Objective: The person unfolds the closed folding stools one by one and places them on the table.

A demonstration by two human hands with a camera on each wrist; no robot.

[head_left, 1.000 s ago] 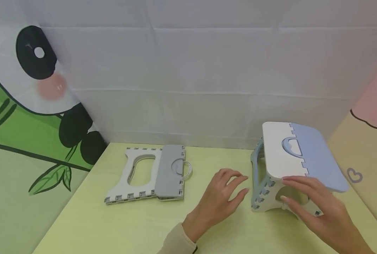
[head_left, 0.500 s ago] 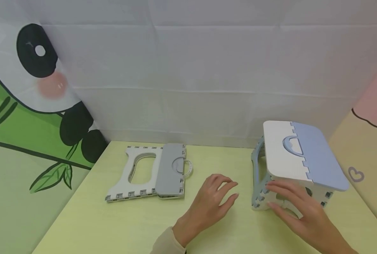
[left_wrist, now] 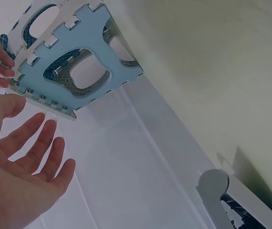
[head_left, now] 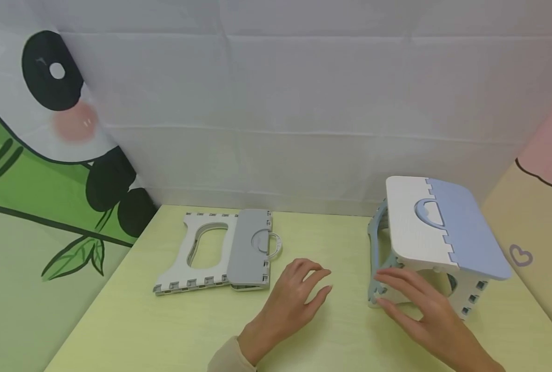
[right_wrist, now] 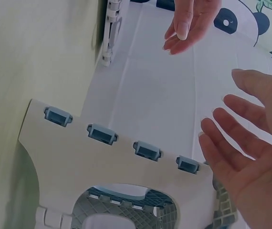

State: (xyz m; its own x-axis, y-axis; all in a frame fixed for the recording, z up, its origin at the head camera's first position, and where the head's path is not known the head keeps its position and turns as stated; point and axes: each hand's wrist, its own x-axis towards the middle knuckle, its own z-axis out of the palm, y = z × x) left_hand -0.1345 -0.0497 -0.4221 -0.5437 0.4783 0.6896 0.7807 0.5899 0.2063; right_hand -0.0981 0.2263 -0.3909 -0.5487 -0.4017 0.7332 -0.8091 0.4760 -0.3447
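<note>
An unfolded folding step stool (head_left: 466, 227), half white and half light blue on top, stands upright at the right of the table in the head view. My right hand (head_left: 425, 312) is in front of its near left corner, fingers spread and holding nothing. My left hand (head_left: 290, 302) hovers between the two stools, fingers loosely bent with nothing in them. To its left a grey-and-white folding stool (head_left: 245, 248) lies folded flat, its small ring handle pointing right. The left wrist view shows the open left hand (left_wrist: 28, 157) below the blue stool's side panel (left_wrist: 93, 36).
The pale yellow table (head_left: 201, 336) meets a light fabric backdrop (head_left: 276, 103) behind both stools. Printed cartoon panels (head_left: 71, 103) flank it on the left, with another printed panel (head_left: 536, 206) on the right.
Both hands have moved left and slightly down, away from the blue stool's top edge. The blue stool has settled, its front leg panel now standing straighter. The grey stool has stayed put.
</note>
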